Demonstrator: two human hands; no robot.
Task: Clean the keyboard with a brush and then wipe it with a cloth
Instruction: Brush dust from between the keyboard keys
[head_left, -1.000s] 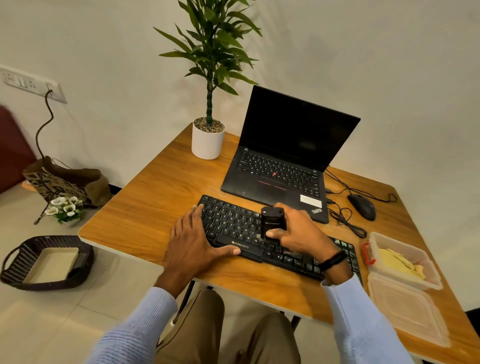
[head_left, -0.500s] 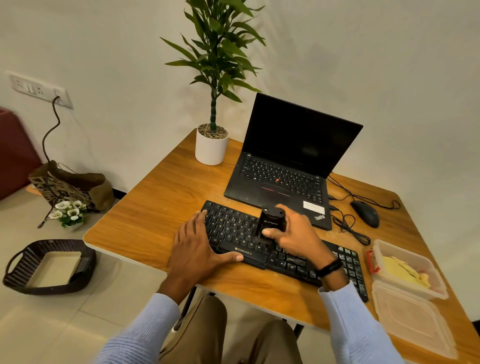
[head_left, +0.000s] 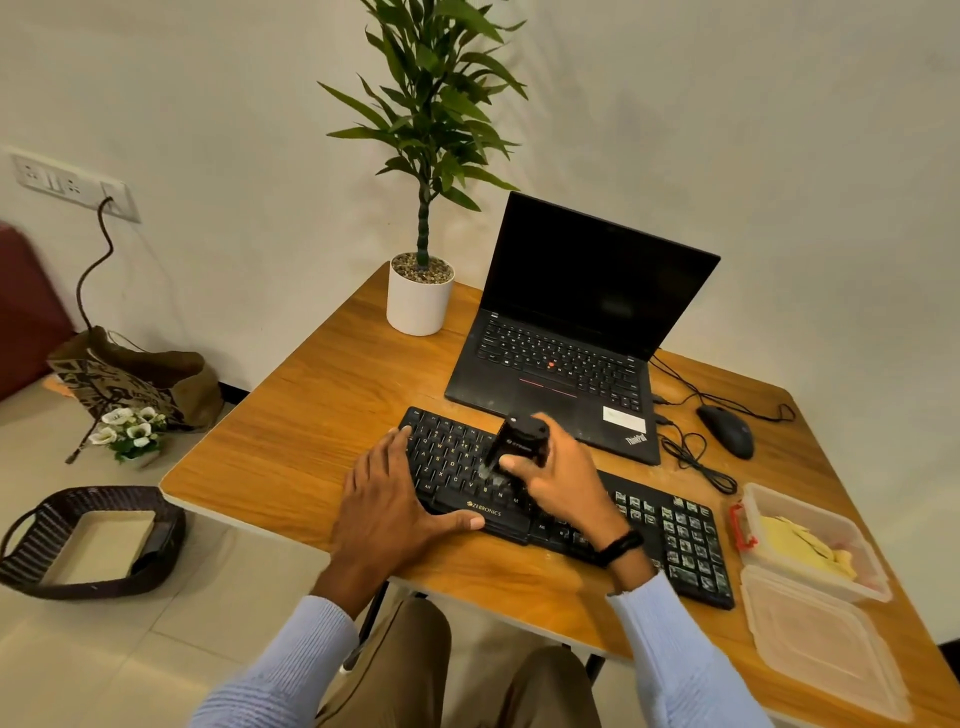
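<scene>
Wooden table (head_left: 311, 415) against a pale wall, filling the centre and right of the frame. Black keyboard (head_left: 675, 540) lies along the near edge, lower centre, with a laptop (head_left: 561, 374) just behind it and a potted plant (head_left: 420, 296) further back.

My left hand (head_left: 384, 499) lies flat and open, fingers on the keyboard's left end, thumb against its front edge, bracing it. My right hand (head_left: 561, 483) is closed around a black brush (head_left: 519, 441), its bristle end blurred on the middle keys. Judgement: brushing stage in progress; right-hand keys show pale specks.

A yellow cloth (head_left: 795, 540) sits in the plastic box (head_left: 862, 566) at right, its lid (head_left: 821, 649) just below.

Risks, as I judge them: hard strokes could catch a keycap; debris could scatter toward the laptop; the mouse cable (head_left: 691, 457) lies near my brushing wrist and might snag.
</scene>
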